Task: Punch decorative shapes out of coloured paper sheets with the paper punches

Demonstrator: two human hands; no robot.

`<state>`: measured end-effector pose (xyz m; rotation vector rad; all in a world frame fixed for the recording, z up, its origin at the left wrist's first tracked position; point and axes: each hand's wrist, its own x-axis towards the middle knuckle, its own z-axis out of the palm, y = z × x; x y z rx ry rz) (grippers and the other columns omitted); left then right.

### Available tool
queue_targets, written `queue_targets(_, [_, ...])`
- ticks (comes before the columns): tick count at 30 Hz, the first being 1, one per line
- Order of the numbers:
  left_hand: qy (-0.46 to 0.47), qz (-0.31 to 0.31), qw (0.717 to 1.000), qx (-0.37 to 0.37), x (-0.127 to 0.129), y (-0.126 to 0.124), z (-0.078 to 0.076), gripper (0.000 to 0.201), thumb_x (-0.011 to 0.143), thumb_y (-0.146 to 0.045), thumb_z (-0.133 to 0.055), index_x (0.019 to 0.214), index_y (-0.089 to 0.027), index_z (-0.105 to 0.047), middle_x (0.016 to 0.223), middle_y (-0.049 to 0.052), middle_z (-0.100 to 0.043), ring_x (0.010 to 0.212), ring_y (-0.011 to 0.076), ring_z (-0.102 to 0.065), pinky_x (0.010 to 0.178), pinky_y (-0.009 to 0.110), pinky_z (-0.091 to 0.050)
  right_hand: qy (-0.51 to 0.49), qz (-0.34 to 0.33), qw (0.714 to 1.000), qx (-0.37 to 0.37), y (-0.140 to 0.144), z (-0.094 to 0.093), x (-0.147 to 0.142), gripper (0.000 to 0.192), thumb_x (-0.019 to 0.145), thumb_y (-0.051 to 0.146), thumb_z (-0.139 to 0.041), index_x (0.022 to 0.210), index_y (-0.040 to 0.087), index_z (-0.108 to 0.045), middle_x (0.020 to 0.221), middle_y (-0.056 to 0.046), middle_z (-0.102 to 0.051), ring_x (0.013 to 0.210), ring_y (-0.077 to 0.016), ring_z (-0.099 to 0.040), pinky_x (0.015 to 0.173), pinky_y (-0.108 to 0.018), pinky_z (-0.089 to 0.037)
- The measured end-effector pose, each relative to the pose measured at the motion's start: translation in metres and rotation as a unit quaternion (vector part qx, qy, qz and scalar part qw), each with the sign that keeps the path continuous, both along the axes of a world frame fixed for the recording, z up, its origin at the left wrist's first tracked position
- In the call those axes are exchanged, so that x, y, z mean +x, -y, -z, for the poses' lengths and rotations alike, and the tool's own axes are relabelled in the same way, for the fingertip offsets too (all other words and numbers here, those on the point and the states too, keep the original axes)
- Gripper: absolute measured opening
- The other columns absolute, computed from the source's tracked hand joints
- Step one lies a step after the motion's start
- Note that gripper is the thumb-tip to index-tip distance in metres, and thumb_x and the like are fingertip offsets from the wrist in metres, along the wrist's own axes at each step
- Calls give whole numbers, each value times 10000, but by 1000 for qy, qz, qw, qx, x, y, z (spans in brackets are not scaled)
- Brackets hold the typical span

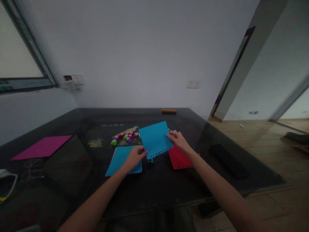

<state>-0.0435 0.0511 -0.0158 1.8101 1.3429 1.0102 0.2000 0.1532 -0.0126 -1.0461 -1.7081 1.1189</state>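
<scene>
Blue sheet (155, 139) pinched at both side edges, left hand (134, 158) low, right hand (178, 139) higher, raised over another blue sheet (120, 160) and red sheet (179, 158). Could tear along punched edge if pulled taut.

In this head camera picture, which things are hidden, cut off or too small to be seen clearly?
- Red sheet: upper part hidden by the right hand and the held blue sheet.
- Flat blue sheet: one corner covered by the left hand.
- Small coloured punches: too small and dim to tell their shapes.
- Object at the left edge: cut off by the frame.
</scene>
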Motion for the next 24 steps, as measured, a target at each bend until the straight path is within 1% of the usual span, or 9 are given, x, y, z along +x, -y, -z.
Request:
queue_targets(2, [-2,26,1000,-12,0,0,0,269,778,-397,-488,675,-157,-552,622,0,-571,622,166,-554,598,257,-409,-28,0,999,-20,5,6,0,352,657,485,-655,805,168,-621,701,-29,-624,600,-151,-560,585,-284,-455])
queue_targets(4, [-13,29,999,-7,-1,-1,1,281,785,-405,-476,678,-156,-551,623,-4,-560,619,160,-534,591,253,-395,-42,-2,999,-33,9,12,2,349,637,486,-675,757,163,-618,697,-27,-625,593,-153,-561,584,-290,-455])
queue_targets(6, [-32,5,999,10,-2,-2,0,300,793,-412,-460,654,-157,-535,603,-11,-530,596,151,-498,570,249,-367,-49,6,998,-35,12,16,4,347,627,482,-688,732,158,-618,691,-25,-625,590,-152,-562,583,-292,-452])
queue_targets(9, [-47,-28,998,24,-3,-4,1,306,793,-406,-457,612,-162,-497,568,-23,-474,566,138,-453,545,243,-327,-79,8,996,-47,14,17,3,344,612,463,-709,744,156,-628,706,-31,-637,614,-161,-582,615,-308,-467])
queue_targets(13, [-36,-42,998,36,-3,-5,2,298,787,-404,-469,605,-168,-479,556,-31,-452,555,130,-442,542,238,-319,-128,2,990,-56,18,12,1,328,590,423,-738,771,171,-634,747,-43,-658,672,-187,-614,679,-342,-492])
queue_targets(16, [-20,-40,998,41,-2,-3,0,289,788,-405,-475,621,-170,-500,564,-29,-466,560,129,-453,546,235,-335,-148,19,988,-48,19,8,0,327,551,383,-766,767,179,-628,756,-42,-660,676,-184,-616,698,-347,-500])
queue_targets(19, [0,-44,998,45,-1,-1,-3,261,778,-391,-491,650,-169,-543,605,-17,-513,586,134,-487,563,236,-368,-147,22,988,-51,19,6,2,347,525,364,-778,774,175,-627,749,-35,-656,668,-173,-614,704,-346,-502])
queue_targets(24, [25,-72,996,51,-1,-3,-5,226,740,-383,-554,756,-163,-599,725,18,-605,690,167,-572,641,270,-453,-150,18,987,-52,19,5,5,305,563,371,-757,751,170,-625,736,-32,-652,660,-160,-613,706,-333,-495])
